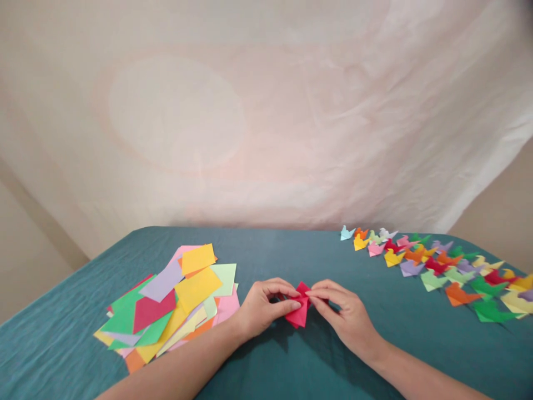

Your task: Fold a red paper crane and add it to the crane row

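Note:
A partly folded piece of red origami paper (300,318) is held just above the cloth, near the middle of the view. My left hand (266,305) pinches its left side, thumb in front and fingers behind. On the other side, my right hand (347,314) has thumb and fingertips closed on the right edge of the same paper. The red piece has pointed corners at top and bottom, with creased flaps in between. My fingertips hide parts of its edges.
A loose pile of coloured paper sheets (197,291) lies to the left on the teal tablecloth (287,250). Several rows of small folded paper birds (433,280) stand at the right. A pale cloth (270,122) hangs behind the table.

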`<action>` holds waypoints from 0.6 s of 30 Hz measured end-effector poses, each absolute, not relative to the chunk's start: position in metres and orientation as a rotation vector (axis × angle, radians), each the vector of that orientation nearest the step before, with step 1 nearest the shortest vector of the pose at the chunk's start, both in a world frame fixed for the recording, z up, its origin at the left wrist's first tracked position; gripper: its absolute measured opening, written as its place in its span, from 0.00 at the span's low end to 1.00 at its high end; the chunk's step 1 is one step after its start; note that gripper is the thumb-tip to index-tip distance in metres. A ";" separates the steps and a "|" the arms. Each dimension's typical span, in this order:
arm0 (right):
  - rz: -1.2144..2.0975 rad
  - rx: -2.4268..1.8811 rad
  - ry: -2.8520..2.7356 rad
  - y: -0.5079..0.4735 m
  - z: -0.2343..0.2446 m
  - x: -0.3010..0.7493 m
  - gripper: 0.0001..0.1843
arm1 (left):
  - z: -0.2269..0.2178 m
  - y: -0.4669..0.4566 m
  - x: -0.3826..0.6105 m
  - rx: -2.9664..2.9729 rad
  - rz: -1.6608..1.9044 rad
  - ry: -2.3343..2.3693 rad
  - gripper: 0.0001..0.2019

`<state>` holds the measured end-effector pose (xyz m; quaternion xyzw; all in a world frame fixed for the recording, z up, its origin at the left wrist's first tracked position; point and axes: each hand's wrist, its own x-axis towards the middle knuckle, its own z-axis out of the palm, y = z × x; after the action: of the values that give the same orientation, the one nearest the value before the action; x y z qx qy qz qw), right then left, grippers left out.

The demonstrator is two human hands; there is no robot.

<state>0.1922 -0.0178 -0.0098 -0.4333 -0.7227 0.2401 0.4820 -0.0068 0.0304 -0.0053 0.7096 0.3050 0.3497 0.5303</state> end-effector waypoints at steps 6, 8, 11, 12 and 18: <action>0.636 -1.086 -1.733 -0.018 -0.009 0.190 0.08 | -0.001 0.028 -0.006 1.763 0.847 0.715 0.09; 0.650 -1.093 -1.724 -0.018 -0.009 0.190 0.08 | -0.001 0.027 -0.005 1.768 0.854 0.715 0.09; 0.671 -1.102 -1.709 -0.019 -0.010 0.189 0.08 | -0.001 0.026 -0.004 1.784 0.870 0.718 0.08; 0.679 -1.103 -1.707 -0.020 -0.010 0.189 0.08 | -0.001 0.025 -0.004 1.792 0.876 0.721 0.07; 0.731 -1.100 -1.708 -0.024 -0.007 0.187 0.09 | -0.001 0.023 -0.003 1.818 0.893 0.732 0.07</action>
<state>0.1867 -0.0237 -0.0069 -0.4491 -0.6974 0.2986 0.4720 -0.0032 0.0233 -0.0006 0.7432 0.2991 0.3652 0.4741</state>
